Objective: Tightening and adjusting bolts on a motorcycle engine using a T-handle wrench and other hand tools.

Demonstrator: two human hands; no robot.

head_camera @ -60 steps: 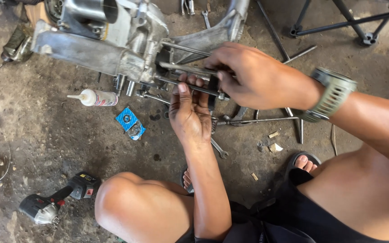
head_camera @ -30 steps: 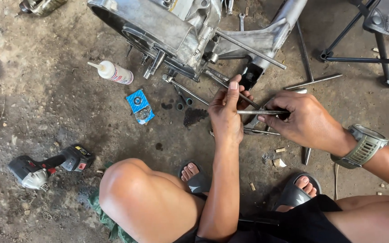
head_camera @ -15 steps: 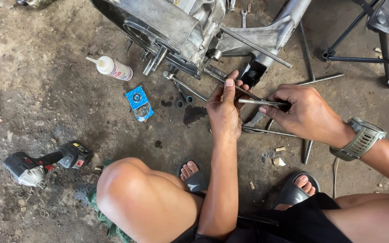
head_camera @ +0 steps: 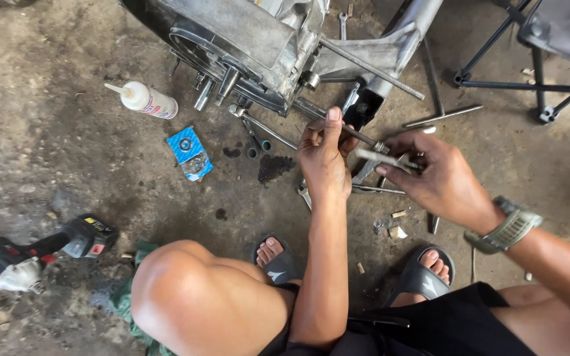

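The engine case (head_camera: pixel 245 39) lies on the concrete floor (head_camera: pixel 47 151) at the top of the view and serves as the reference for all positions. The left hand (head_camera: pixel 324 155) is just below the case, fingers closed around a thin metal rod (head_camera: pixel 357 135) that runs from the underside of the case down toward the right; the index finger is extended upward along the rod. The right hand (head_camera: pixel 433 175), below and right of the case, is closed on a short metal tool (head_camera: pixel 380 157), pinched between thumb and fingers, its free end pointing toward the left hand. The exact type of tool cannot be determined. A grey watch (head_camera: pixel 509 227) sits on the right wrist. Loose spanners and rods (head_camera: pixel 440 115) lie on the floor beneath and beside both hands. Left of the case lies a white squeeze bottle (head_camera: pixel 146 100) with a pointed nozzle. Below it, and below the case's left end, lies a blue packet (head_camera: pixel 189 151) showing a ring-shaped part. A dark oil patch (head_camera: pixel 273 166) marks the floor directly under the case. Far below and left of the case, a cordless impact driver (head_camera: pixel 34 254) rests on its side. The person squats with both feet in black sandals (head_camera: pixel 423 277) below the hands.
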